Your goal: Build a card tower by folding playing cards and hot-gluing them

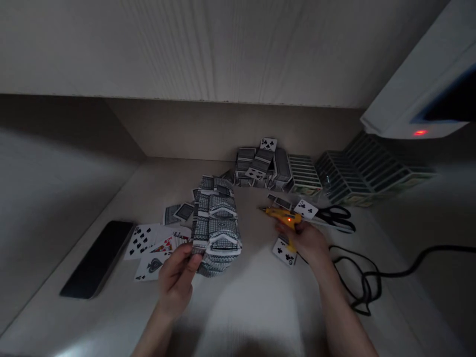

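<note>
My left hand [178, 275] pinches the lower left edge of a block built of folded playing cards [217, 223], with patterned card backs facing out. My right hand [307, 243] is wrapped round the handle of a yellow glue gun [282, 215]. Its nozzle points left, towards the card block but apart from it, and a small orange light glows on its body. Under the glue gun's handle lies a six of clubs card [284, 252]. Just beyond the gun are a five of clubs card [306, 208] and black-handled scissors [334, 218].
A black phone [97, 260] lies at the left beside loose face-up cards [152, 265]. At the back stand stacked folded cards [280, 166] and slatted card structures [345, 176]. A black cable [401, 271] coils at the right. A white device [412, 94] overhangs the upper right.
</note>
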The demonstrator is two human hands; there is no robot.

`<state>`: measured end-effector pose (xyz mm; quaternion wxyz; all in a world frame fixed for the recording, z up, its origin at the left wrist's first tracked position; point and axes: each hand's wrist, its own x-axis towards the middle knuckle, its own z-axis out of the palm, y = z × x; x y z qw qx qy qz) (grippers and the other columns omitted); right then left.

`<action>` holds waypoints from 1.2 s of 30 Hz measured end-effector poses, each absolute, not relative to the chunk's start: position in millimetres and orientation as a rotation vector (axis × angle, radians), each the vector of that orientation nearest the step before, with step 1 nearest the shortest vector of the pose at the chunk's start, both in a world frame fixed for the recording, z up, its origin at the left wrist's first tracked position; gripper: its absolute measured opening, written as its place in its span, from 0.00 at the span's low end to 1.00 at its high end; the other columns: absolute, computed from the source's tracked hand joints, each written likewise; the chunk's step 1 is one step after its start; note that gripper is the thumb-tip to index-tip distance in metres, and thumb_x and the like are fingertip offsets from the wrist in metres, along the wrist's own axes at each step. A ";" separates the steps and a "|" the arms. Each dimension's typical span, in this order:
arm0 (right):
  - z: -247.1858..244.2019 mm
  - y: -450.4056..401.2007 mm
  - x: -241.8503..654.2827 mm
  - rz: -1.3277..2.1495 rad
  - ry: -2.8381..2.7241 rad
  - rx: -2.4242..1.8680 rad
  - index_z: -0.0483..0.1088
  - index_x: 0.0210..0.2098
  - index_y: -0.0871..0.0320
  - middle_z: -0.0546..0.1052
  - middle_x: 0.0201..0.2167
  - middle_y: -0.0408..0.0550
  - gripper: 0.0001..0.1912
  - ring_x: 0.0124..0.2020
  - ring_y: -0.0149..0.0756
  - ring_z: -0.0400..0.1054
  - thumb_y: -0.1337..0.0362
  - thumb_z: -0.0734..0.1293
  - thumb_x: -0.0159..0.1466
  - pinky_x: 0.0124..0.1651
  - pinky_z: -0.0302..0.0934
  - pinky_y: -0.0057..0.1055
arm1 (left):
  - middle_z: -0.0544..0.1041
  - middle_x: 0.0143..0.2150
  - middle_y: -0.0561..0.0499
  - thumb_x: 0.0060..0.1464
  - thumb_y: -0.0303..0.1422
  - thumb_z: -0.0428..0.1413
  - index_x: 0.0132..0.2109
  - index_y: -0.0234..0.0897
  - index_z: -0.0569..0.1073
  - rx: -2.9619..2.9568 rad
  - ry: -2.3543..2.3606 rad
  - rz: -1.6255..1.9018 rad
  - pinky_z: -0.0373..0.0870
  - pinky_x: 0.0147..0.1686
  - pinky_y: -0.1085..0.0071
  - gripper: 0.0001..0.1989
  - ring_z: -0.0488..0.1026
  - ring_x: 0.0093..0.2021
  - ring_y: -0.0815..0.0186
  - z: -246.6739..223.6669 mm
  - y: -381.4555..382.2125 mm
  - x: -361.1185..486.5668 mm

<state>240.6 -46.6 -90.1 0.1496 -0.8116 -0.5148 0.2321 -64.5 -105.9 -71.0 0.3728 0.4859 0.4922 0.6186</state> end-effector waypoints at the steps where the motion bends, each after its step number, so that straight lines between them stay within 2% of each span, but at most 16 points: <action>1: -90.2 -46.5 241.7 0.703 -1.452 -2.321 0.70 0.19 0.54 0.75 0.20 0.53 0.25 0.27 0.45 0.71 0.39 0.64 0.55 0.27 0.52 0.33 | 0.80 0.29 0.51 0.52 0.37 0.62 0.36 0.38 0.79 1.282 1.277 1.590 0.75 0.28 0.75 0.07 0.77 0.27 0.67 -70.9 -106.3 -64.0; 6: -86.2 -45.7 250.7 0.883 -1.225 -2.178 0.70 0.19 0.55 0.75 0.19 0.50 0.21 0.27 0.45 0.71 0.43 0.68 0.52 0.28 0.55 0.34 | 0.81 0.29 0.52 0.57 0.32 0.56 0.39 0.39 0.78 1.668 1.379 1.460 0.73 0.28 0.77 0.06 0.77 0.27 0.68 -63.4 -107.1 -61.1; 11: -72.6 -49.5 251.7 1.102 -0.969 -1.812 0.74 0.34 0.57 0.79 0.29 0.47 0.22 0.33 0.43 0.74 0.44 0.68 0.53 0.32 0.64 0.33 | 0.83 0.32 0.52 0.54 0.28 0.57 0.41 0.42 0.79 1.977 1.341 1.398 0.74 0.31 0.75 0.09 0.79 0.29 0.65 -52.5 -104.8 -50.4; 13: -65.5 -52.7 249.1 1.164 -0.863 -1.667 0.73 0.36 0.55 0.78 0.27 0.44 0.22 0.31 0.39 0.73 0.44 0.70 0.53 0.31 0.66 0.31 | 0.83 0.32 0.51 0.53 0.27 0.58 0.40 0.44 0.81 1.977 1.318 1.379 0.74 0.32 0.73 0.10 0.80 0.29 0.63 -52.3 -104.7 -46.1; 16: -57.5 -56.6 245.0 1.228 -0.720 -1.505 0.72 0.33 0.54 0.73 0.21 0.40 0.21 0.23 0.34 0.69 0.46 0.74 0.49 0.26 0.65 0.29 | 0.83 0.30 0.50 0.48 0.29 0.62 0.37 0.45 0.82 1.756 1.348 1.438 0.73 0.32 0.72 0.09 0.78 0.28 0.62 -56.8 -106.1 -43.6; 19: -53.9 -58.4 242.3 1.298 -0.640 -1.377 0.72 0.32 0.55 0.74 0.23 0.41 0.21 0.20 0.30 0.66 0.47 0.76 0.47 0.21 0.63 0.27 | 0.80 0.26 0.52 0.42 0.33 0.66 0.32 0.43 0.81 1.237 1.359 1.651 0.70 0.27 0.74 0.06 0.74 0.25 0.65 -58.4 -106.0 -46.8; 21: -52.6 -59.2 240.8 1.340 -0.621 -1.311 0.72 0.31 0.56 0.74 0.24 0.43 0.21 0.18 0.29 0.64 0.47 0.76 0.48 0.17 0.58 0.25 | 0.76 0.22 0.55 0.38 0.37 0.68 0.30 0.42 0.80 0.860 1.266 1.780 0.67 0.22 0.76 0.10 0.71 0.22 0.69 -54.8 -103.0 -51.4; 23: -51.0 -60.5 238.7 1.370 -0.623 -1.254 0.74 0.33 0.56 0.75 0.24 0.43 0.20 0.18 0.27 0.62 0.48 0.75 0.49 0.16 0.54 0.24 | 0.76 0.23 0.55 0.32 0.37 0.70 0.30 0.40 0.79 0.636 1.175 1.746 0.65 0.21 0.76 0.14 0.69 0.21 0.69 -49.4 -98.3 -56.2; 27: -47.5 -65.0 231.1 1.420 -0.679 -1.157 0.77 0.38 0.56 0.76 0.27 0.45 0.20 0.18 0.26 0.58 0.52 0.74 0.50 0.19 0.53 0.27 | 0.72 0.18 0.56 0.31 0.36 0.68 0.25 0.39 0.75 0.541 1.123 1.641 0.65 0.20 0.71 0.12 0.66 0.18 0.69 -42.8 -89.2 -59.9; 31: -47.3 -68.8 223.2 1.462 -0.732 -1.129 0.77 0.36 0.56 0.76 0.29 0.47 0.14 0.20 0.29 0.57 0.55 0.71 0.52 0.23 0.53 0.31 | 0.74 0.19 0.56 0.29 0.35 0.66 0.26 0.40 0.76 0.523 1.112 1.593 0.70 0.23 0.66 0.11 0.66 0.16 0.67 -40.9 -85.4 -53.6; 36: -47.6 -68.0 219.4 1.459 -0.782 -1.146 0.76 0.32 0.51 0.75 0.27 0.45 0.13 0.18 0.31 0.55 0.49 0.68 0.56 0.23 0.51 0.33 | 0.77 0.21 0.54 0.28 0.33 0.64 0.29 0.40 0.79 0.509 1.115 1.544 0.75 0.28 0.60 0.13 0.72 0.20 0.61 -37.6 -84.8 -47.6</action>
